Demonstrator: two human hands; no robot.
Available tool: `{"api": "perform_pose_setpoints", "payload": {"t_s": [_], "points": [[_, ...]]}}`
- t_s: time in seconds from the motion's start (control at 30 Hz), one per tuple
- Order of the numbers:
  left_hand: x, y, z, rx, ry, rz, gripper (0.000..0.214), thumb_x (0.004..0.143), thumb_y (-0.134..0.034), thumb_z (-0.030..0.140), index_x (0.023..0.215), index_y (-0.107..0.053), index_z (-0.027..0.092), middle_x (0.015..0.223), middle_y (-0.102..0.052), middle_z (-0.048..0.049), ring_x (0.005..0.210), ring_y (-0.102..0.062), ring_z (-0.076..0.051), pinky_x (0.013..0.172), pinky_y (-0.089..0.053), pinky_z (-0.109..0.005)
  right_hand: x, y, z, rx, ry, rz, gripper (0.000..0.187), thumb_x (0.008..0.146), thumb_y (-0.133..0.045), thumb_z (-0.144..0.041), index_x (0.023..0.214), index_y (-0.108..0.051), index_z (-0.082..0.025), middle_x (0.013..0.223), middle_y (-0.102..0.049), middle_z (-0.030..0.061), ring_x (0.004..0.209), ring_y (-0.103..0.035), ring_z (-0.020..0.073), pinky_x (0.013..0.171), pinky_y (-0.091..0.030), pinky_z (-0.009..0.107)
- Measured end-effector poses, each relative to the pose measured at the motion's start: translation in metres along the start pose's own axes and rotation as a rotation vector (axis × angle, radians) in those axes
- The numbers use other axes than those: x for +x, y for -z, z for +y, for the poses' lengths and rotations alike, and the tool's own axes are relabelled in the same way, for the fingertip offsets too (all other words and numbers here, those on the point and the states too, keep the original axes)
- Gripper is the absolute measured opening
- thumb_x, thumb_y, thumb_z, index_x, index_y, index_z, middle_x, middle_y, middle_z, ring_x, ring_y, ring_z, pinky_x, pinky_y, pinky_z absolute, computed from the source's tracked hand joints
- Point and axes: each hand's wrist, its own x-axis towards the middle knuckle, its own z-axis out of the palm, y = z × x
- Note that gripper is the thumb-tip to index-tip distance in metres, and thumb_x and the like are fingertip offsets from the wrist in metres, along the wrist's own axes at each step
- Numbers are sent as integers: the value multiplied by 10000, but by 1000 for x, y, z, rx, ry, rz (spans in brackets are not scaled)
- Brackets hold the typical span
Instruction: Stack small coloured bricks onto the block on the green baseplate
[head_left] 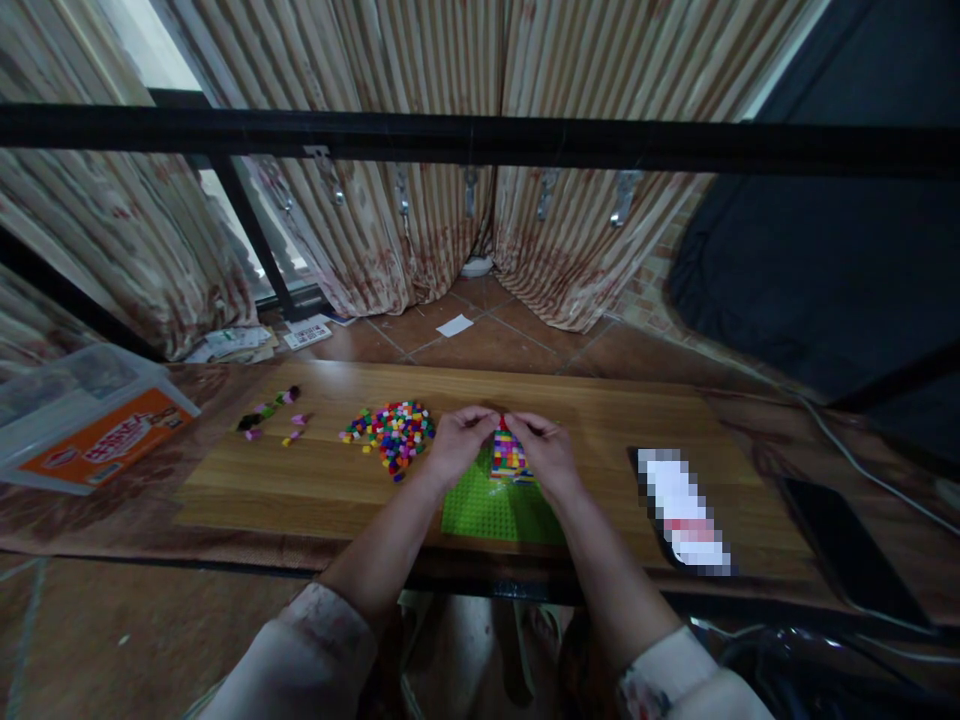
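My left hand (461,447) and my right hand (545,456) sit close together, their fingertips meeting at the top of a small stack of multicoloured plastic bricks (508,455). A bit of red shows at the stack's top, and the fingers hide part of it. The stack stands at the back of a green studded baseplate (496,510). Left of my left hand lies a heap of loose multicoloured bricks (396,436). Further left is a scattered row of pink, green and black bricks (268,412).
Everything lies on a wooden board (300,480) on a brown table. A clear plastic box with an orange label (90,425) stands at the left. To the right are a pixelated white item on black (679,508) and a dark phone or tablet (847,550).
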Motion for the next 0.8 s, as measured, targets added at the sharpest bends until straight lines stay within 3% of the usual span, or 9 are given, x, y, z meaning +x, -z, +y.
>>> {"api": "perform_pose_setpoints", "payload": {"t_s": [0.4, 0.8], "points": [[2, 2, -4, 19, -7, -21, 225, 704, -673, 347, 786, -705, 139, 657, -626, 6, 606, -521, -98, 625, -431, -229, 0, -2, 1, 3, -3, 24, 276, 639, -712, -453, 752, -738, -203, 762, -727, 19, 711, -645, 167, 701, -483, 285], [0, -3, -3, -92, 59, 48, 217, 643, -726, 333, 729, -692, 136, 676, -649, -1, 597, -544, -97, 622, -453, -239, 3, -2, -2, 88, -153, 33, 318, 531, -790, -427, 742, -738, -194, 699, -717, 17, 641, -639, 170, 649, -495, 303]]}}
